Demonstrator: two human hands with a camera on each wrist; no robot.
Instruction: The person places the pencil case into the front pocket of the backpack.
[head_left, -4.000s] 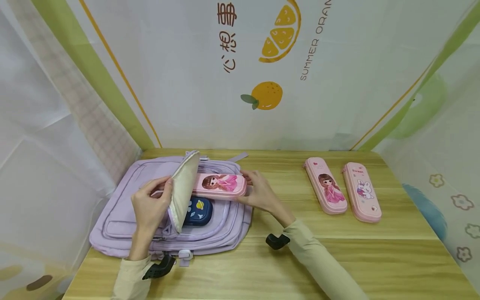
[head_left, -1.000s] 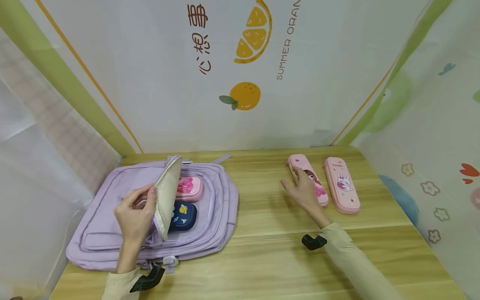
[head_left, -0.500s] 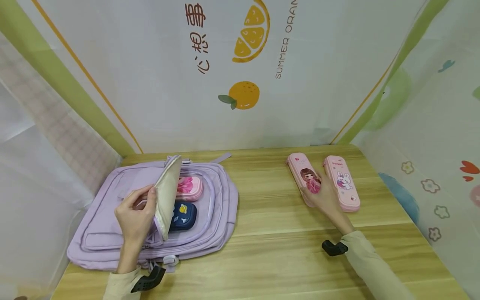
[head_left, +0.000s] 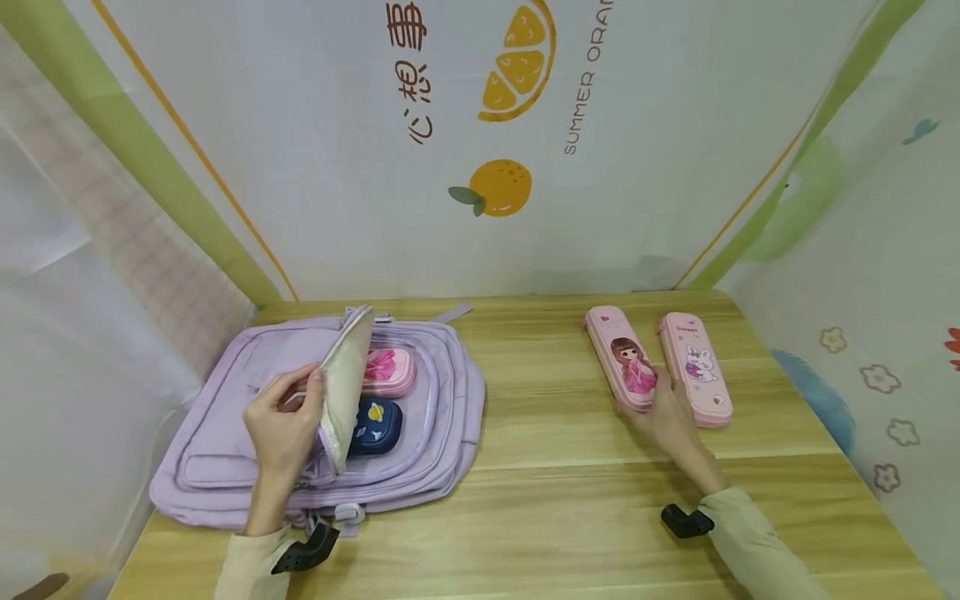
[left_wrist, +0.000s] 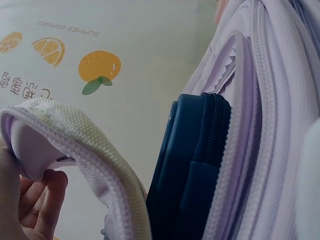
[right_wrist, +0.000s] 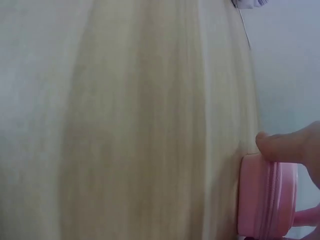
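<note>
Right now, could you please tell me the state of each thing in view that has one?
Purple backpack: lying flat, front pocket open.
Pocket flap: raised, pinched by the left grip.
Navy case: closed where visible, inside the pocket.
Pocketed pink case: visible end closed, rest behind the flap.
Doll case: closed, held by the right grip.
Rabbit case: closed, lying on the table.

- You wear a long, plain beige fabric left sleeve (head_left: 252, 568), lightly creased, which stops short of your bare left hand (head_left: 285, 421).
- Your long, plain beige fabric right sleeve (head_left: 759, 546) matches it, with soft folds, and leaves your right hand (head_left: 667, 421) bare.
- On your left you wear a black, bent, hard-looking wrist device (head_left: 307, 550), speckled with tiny dots.
- On your right you wear a second black, elbow-shaped wrist device (head_left: 686, 522), rounded at one end.
</note>
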